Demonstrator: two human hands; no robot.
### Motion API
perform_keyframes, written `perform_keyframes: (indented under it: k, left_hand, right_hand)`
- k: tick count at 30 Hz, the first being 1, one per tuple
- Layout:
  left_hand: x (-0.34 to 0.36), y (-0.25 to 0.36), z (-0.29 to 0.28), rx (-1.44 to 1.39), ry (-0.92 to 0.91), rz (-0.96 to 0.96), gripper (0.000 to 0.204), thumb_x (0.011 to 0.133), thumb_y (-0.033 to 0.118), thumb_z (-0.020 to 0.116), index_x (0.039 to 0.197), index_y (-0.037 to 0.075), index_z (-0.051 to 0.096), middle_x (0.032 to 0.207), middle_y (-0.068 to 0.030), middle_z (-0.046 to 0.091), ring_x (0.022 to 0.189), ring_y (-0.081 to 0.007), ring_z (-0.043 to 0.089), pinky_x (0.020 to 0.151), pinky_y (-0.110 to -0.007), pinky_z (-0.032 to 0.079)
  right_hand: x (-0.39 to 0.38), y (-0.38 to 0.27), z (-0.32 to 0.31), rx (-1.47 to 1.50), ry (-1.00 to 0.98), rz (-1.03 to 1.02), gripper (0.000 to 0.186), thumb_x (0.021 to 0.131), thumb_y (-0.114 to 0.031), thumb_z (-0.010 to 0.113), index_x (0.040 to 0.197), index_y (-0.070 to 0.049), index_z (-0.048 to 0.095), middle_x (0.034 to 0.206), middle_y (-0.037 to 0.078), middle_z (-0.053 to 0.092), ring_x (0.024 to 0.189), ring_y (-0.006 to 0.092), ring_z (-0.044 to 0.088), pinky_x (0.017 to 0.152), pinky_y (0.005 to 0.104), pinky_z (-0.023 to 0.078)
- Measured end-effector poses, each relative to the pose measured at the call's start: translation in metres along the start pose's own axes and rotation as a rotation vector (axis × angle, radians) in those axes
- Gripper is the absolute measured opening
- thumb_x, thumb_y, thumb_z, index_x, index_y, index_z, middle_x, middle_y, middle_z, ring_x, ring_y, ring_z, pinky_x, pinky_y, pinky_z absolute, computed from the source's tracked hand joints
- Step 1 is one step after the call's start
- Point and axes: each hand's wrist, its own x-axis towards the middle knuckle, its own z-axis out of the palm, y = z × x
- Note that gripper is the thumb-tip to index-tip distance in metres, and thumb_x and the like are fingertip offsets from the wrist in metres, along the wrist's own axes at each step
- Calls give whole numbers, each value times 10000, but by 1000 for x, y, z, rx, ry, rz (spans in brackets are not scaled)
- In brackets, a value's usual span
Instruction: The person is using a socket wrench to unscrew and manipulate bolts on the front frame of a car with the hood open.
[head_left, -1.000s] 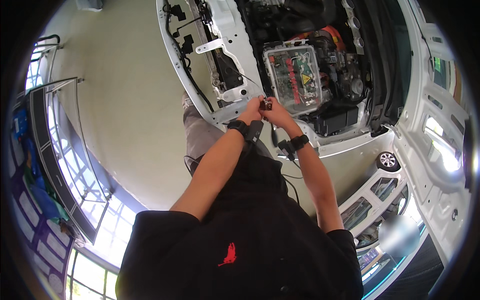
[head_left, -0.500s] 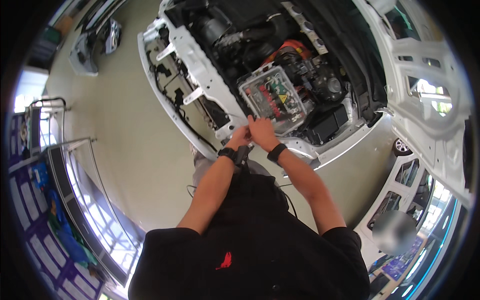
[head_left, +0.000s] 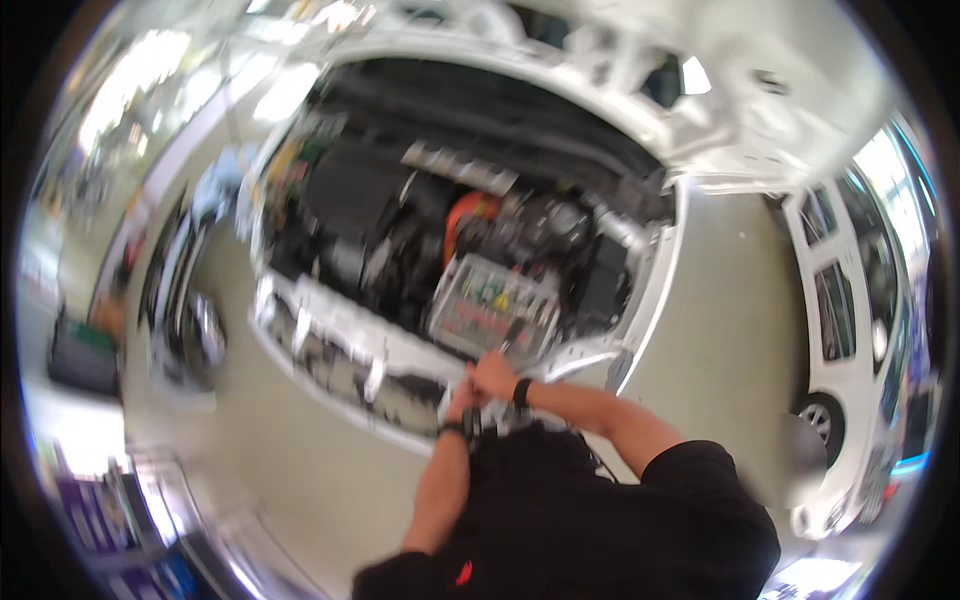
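At the front edge of an open engine bay my two hands are close together, smeared by motion. My right hand [head_left: 493, 377] is closed, at the near edge of a box with a clear cover [head_left: 462, 289]. A short dark slender thing [head_left: 514, 333] shows just beyond its fingers; blur hides whether the hand holds it. My left hand [head_left: 462, 401] is just below and to the left, its fingers curled against the right hand. Whatever lies between the hands is hidden. Through the cover show green, red and yellow parts.
Around the box are an orange part [head_left: 463, 219], black engine parts [head_left: 345, 195] and a white front crossmember [head_left: 335, 326]. The raised white hood [head_left: 740, 130] hangs at the upper right. A white vehicle [head_left: 835, 270] stands at the right. Removed car parts [head_left: 185, 320] lie at the left.
My view has turned, so the engine bay now lies more level and shows wider. My hands stay together at the box's near edge. The dark slender thing now shows over the cover.
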Motion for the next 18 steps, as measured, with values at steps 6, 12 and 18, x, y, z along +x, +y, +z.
perform_keyframes:
  k: [6,12,18]
  left_hand:
    - [-7,-16,2,-361,37,-348,289,868,209,421,1074,29,516,1073,-88,579,1012,-185,537,861,-297,419]
    - [-10,-32,-7,-129,-1,-333,301,865,219,432,1087,32,510,1077,-82,579,1022,-173,531,858,-287,418]
    - [6,24,-2,-686,128,-674,308,844,174,453,1121,39,466,1074,-72,583,969,-174,562,806,-265,443]
  right_hand:
    - [-2,-11,13,-69,-95,8,287,777,-244,483,845,16,585,637,187,588,639,357,586,579,451,451]
    - [-18,-26,-33,192,-386,221,389,690,-279,592,916,36,560,729,169,622,646,295,617,527,405,468]
    - [-4,2,9,-212,-41,-107,155,689,-220,535,714,-83,603,660,123,612,669,313,610,546,504,415]
